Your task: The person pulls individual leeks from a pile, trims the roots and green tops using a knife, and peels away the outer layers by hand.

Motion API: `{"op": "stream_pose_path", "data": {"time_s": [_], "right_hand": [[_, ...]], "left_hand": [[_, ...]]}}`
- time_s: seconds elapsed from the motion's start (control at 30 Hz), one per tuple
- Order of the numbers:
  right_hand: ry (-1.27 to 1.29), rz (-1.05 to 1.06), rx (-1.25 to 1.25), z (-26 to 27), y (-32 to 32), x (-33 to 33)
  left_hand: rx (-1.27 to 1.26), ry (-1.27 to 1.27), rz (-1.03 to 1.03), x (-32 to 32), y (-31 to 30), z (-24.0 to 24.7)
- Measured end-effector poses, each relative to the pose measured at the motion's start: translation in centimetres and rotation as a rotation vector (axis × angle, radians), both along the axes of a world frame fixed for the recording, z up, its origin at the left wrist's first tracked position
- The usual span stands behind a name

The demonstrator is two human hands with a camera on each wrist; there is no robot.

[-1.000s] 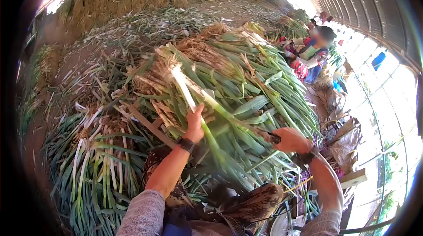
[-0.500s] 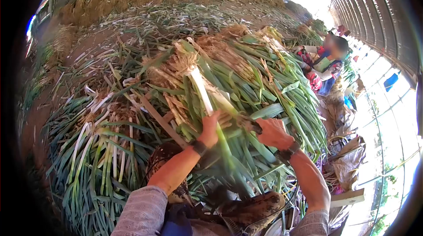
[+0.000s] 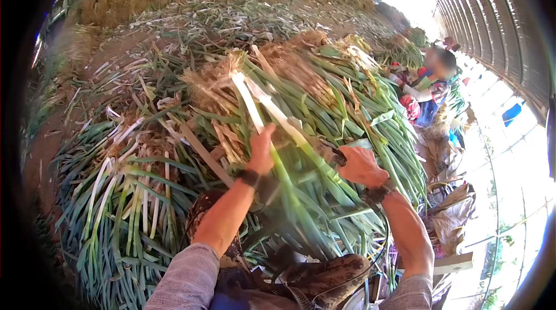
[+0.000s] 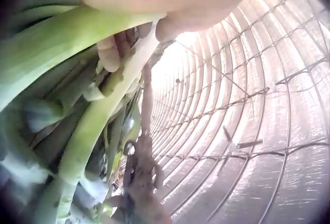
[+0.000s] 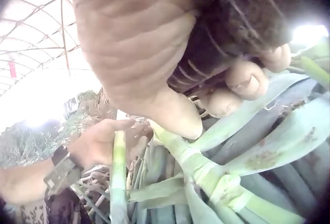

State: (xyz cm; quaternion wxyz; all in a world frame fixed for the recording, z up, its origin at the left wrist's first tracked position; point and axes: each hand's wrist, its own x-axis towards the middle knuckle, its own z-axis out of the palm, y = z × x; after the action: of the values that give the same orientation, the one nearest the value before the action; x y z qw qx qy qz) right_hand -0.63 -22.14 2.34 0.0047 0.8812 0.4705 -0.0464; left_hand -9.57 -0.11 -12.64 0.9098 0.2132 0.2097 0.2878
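My left hand (image 3: 263,150) grips a long green onion (image 3: 249,101), its white shank and roots pointing away from me. A second green onion (image 3: 279,114) slants beside it, its roots near the first one's and its green part passing under my right hand (image 3: 364,166). That hand's fingers curl round a dark tool with a ridged handle (image 5: 221,38). In the right wrist view, my right thumb lies right at the second stalk (image 5: 193,162). The tool's working end is mostly hidden. The left wrist view shows green stalks (image 4: 98,126) below my left fingers.
A big heap of unpeeled green onions (image 3: 347,101) lies in front. Cleaned ones (image 3: 130,194) are piled at my left beside a wooden slat (image 3: 202,153). A cable (image 3: 387,229) hangs by my right wrist. Another person (image 3: 431,84) sits at the far right.
My right hand has moved left, closer to the left hand. The second onion's shank, brownish a second ago, now shows white. The view has shifted slightly right.
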Motion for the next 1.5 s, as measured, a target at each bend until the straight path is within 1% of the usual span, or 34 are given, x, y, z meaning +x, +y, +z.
{"op": "stream_pose_path", "data": {"time_s": [0.03,0.1,0.17,0.2,0.3,0.33,0.37,0.47,0.53,0.57,0.63,0.7,0.73,0.77,0.83,0.9,0.97,1.03,1.1,1.13,1.23,1.27,1.3,1.4,1.5], "right_hand": [[0.006,-0.019,0.042,0.2,-0.5,-0.1],[0.019,-0.04,0.003,0.4,-1.2,0.1],[0.032,-0.065,-0.036,0.8,-2.4,0.1],[0.03,-0.071,-0.042,1.1,-3.1,0.1],[0.045,-0.062,-0.085,1.5,-6.1,0.6],[0.06,-0.099,-0.14,2.0,-7.0,0.1],[0.078,-0.139,-0.194,2.3,-8.0,-0.2],[0.116,-0.202,-0.182,3.1,-10.9,-0.6],[0.107,-0.192,-0.195,3.8,-11.1,-1.0],[0.094,-0.178,-0.206,4.1,-11.0,-1.1],[0.091,-0.161,-0.198,4.0,-10.3,-1.3],[0.041,-0.136,-0.124,4.1,-8.8,-1.7],[0.05,-0.187,-0.046,4.5,-7.8,-2.2],[0.044,-0.183,-0.044,4.2,-7.3,-2.0],[-0.127,-0.043,0.068,3.3,-6.4,-1.2],[-0.158,-0.013,0.066,3.0,-5.1,-1.3],[-0.142,-0.086,0.073,2.6,-3.5,-0.9],[-0.17,-0.068,0.112,2.7,-2.0,-1.1],[-0.195,0.035,0.113,3.0,-0.6,-1.2],[-0.251,0.024,0.152,2.7,-0.1,-0.8],[-0.259,0.009,0.134,2.9,1.2,-0.2],[-0.29,0.085,0.169,2.6,1.5,-0.3],[-0.292,0.088,0.168,2.7,1.7,-0.3],[-0.21,-0.018,0.139,3.5,2.9,-1.0],[-0.221,0.016,0.198,3.3,4.0,-1.2]], "left_hand": [[0.01,-0.016,-0.033,0.5,0.9,-0.1],[0.019,-0.032,-0.072,1.4,2.5,-0.3],[0.046,0.091,-0.038,2.1,3.6,-0.9],[0.08,0.089,-0.047,2.2,4.0,-1.5],[0.116,0.088,-0.073,2.6,3.8,-1.7],[0.116,0.087,-0.059,2.3,3.3,-0.7],[0.113,0.089,-0.059,2.3,3.3,-0.7],[0.124,0.022,-0.14,2.5,3.2,-0.2],[0.159,0.021,-0.183,2.5,2.8,0.3],[0.196,0.016,-0.222,2.4,2.7,0.5],[0.166,0.052,-0.241,2.4,2.0,0.9],[0.159,-0.021,-0.304,2.3,1.9,1.2],[0.14,-0.081,-0.338,2.1,1.9,1.2],[0.143,-0.086,-0.334,2.0,1.9,1.1],[0.11,-0.144,-0.368,1.7,1.8,1.5],[0.071,-0.145,-0.399,1.5,1.5,2.2],[0.136,-0.299,-0.393,1.3,1.2,2.4],[0.162,-0.322,-0.398,1.2,1.3,2.3],[0.077,-0.342,-0.431,1.4,1.4,1.6],[0.085,-0.38,-0.444,1.4,1.3,1.9],[0.09,-0.407,-0.405,1.1,0.9,2.2],[0.091,-0.411,-0.401,1.1,1.0,2.2],[0.078,-0.394,-0.384,1.1,0.9,2.1],[0.068,-0.356,-0.355,1.1,0.3,2.0],[0.091,-0.305,-0.301,1.7,0.2,1.7]]}}
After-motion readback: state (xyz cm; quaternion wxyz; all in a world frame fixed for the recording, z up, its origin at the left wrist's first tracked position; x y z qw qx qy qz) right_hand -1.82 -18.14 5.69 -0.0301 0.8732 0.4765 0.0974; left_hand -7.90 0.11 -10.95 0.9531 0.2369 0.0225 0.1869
